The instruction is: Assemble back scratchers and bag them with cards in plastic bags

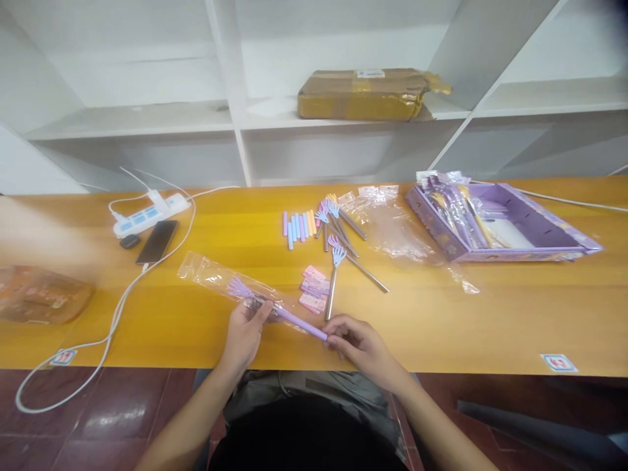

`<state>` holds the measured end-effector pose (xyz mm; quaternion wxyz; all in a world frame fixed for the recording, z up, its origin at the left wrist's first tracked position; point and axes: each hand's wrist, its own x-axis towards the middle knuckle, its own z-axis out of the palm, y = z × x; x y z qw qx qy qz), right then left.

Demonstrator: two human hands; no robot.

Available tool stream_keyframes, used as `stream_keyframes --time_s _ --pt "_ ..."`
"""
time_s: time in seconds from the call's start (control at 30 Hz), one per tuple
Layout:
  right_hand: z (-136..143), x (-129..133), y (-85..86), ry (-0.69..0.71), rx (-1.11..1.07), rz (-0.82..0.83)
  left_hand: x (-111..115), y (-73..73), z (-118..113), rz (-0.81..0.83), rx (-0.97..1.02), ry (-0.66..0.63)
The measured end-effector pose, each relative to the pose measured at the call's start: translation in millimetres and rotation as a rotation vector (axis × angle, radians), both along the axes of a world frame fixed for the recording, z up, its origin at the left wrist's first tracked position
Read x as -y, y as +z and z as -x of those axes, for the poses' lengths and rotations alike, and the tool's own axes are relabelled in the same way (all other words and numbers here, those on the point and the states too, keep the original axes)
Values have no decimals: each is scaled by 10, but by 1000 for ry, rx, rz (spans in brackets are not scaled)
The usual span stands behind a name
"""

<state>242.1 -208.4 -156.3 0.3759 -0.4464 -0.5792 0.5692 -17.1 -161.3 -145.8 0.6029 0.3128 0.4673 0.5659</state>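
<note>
The near back scratcher [301, 322] is purple. In the middle, short handles [297, 227] are purple, blue and yellow; cards [314, 286] pink and purple. The far-right box [515, 252] is purple, the table [441, 327] orange-yellow.

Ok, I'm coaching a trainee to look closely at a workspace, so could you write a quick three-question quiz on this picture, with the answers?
1. True or false: the cardboard box sits on the white shelf.
2. Which lies right next to the power strip: (a) the pink cards, (b) the phone, or (c) the purple tray?
3. Fill in: the ____ hand holds the handle end of the purple scratcher, away from its finger-shaped head.

Key:
1. True.
2. (b).
3. Right hand; the left hand grips nearer the head.
</note>
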Motion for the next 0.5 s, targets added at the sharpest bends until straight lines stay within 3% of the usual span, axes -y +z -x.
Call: stream_keyframes --time_s 0.3,0.5 --pt "71 -10 -164 -193 -45 -130 232 -178 -281 -28 -48 -290" --pt "125 -30 -144 -200 -32 -133 216 -182 -296 -3 -57 -291"
